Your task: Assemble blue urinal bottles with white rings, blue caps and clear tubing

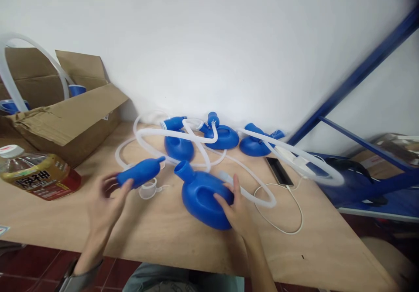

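My left hand [108,198] is closed around the wide end of a blue plastic funnel-like piece [142,173], whose narrow spout points right, above the table. My right hand [236,207] grips the right side of a blue plastic urinal bottle [199,196], thumb near its handle hollow. The bottle's open round neck tilts up to the left, toward the blue piece but apart from it. Below the blue piece lies a small clear cap [148,190] with a strap. A translucent corrugated hose [258,201] runs behind my right hand.
Several more blue bottles [179,147] and looped white hoses [173,133] lie along the wall. At left are an open cardboard box [94,135] and a drink bottle [41,174]. A phone [279,171] with a white cable lies right, beside a blue metal frame [356,76].
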`<act>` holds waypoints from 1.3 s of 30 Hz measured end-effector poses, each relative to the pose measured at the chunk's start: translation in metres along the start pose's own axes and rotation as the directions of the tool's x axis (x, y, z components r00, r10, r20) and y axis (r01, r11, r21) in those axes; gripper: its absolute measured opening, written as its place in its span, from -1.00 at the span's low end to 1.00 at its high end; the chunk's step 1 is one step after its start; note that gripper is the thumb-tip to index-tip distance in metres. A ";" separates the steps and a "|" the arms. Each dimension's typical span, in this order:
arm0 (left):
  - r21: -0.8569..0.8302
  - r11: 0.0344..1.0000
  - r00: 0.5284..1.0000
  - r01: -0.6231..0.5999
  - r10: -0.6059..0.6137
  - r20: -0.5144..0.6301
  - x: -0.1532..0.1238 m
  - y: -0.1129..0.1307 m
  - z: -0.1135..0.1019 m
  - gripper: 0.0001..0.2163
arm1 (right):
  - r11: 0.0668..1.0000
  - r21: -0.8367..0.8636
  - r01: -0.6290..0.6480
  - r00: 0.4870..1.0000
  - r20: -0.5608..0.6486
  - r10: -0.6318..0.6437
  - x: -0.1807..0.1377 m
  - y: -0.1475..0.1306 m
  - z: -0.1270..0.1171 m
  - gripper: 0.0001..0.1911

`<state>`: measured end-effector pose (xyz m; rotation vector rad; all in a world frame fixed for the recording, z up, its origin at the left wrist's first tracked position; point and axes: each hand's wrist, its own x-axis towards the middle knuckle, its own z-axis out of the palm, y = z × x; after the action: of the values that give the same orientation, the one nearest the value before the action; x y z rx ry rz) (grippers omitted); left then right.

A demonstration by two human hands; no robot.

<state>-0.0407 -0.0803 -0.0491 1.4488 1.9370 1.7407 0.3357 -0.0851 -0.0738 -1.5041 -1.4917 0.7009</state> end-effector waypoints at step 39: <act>-0.008 1.000 0.936 0.025 -0.020 0.352 -0.160 -0.002 -0.030 -0.37 | 0.922 0.332 0.198 0.954 0.151 -0.259 -0.108 -0.096 0.099 -0.39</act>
<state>0.0207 -0.2160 -0.1149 1.5979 1.7425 1.3630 0.1904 -0.1815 -0.0549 -1.0245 -1.5823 0.9122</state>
